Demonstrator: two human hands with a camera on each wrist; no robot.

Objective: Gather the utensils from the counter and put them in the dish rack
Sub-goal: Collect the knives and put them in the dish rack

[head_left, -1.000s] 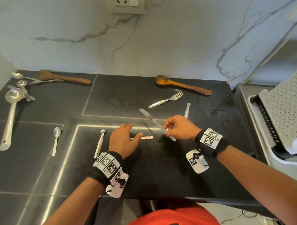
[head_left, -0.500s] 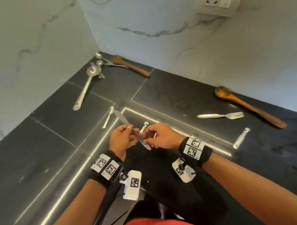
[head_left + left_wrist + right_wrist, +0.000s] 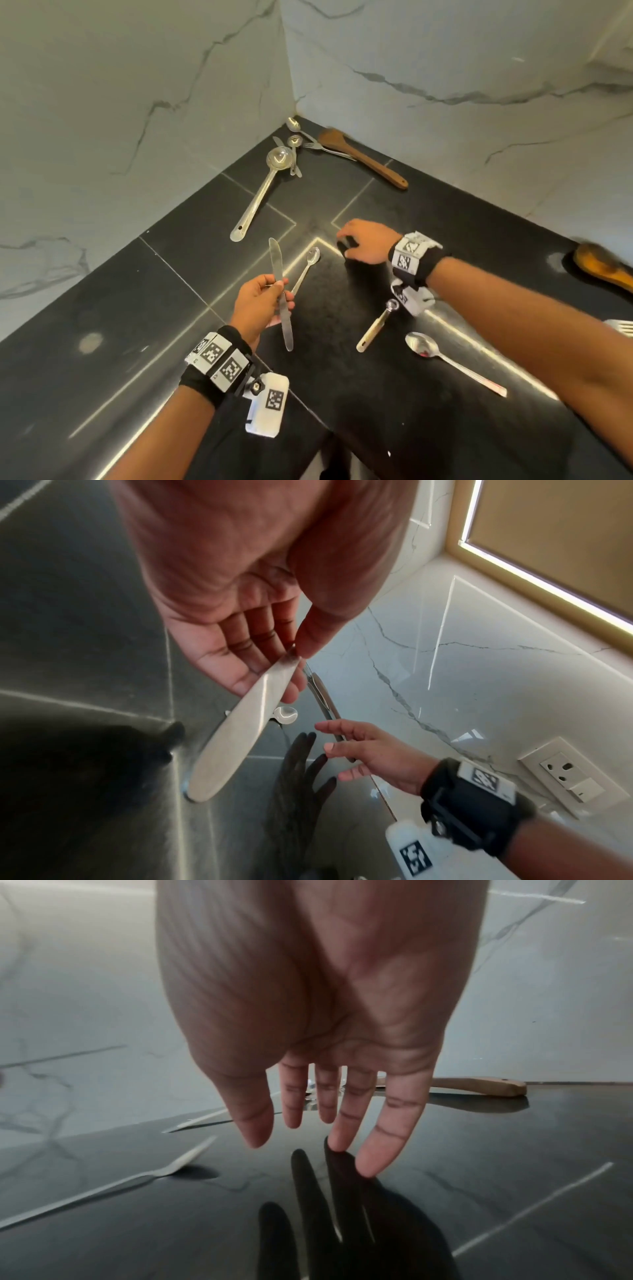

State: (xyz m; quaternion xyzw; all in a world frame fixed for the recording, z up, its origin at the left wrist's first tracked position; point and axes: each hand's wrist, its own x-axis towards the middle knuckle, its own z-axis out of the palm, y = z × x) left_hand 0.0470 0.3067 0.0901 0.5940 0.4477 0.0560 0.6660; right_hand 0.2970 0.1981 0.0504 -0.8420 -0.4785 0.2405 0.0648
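Barely started imo: left hand [image 3: 262, 301] pinches one knife [image 3: 281, 294], right hand [image 3: 364, 241] w/ fingers spread, holding nothing, small spoon [image 3: 306, 267] just beside them. Ladle [image 3: 262, 192], other utensils untouched; rack not in view.

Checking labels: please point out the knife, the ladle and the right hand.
knife [image 3: 276, 260]: head view, on the blade.
ladle [image 3: 260, 195]: head view, mid handle.
right hand [image 3: 368, 241]: head view, back of the hand.
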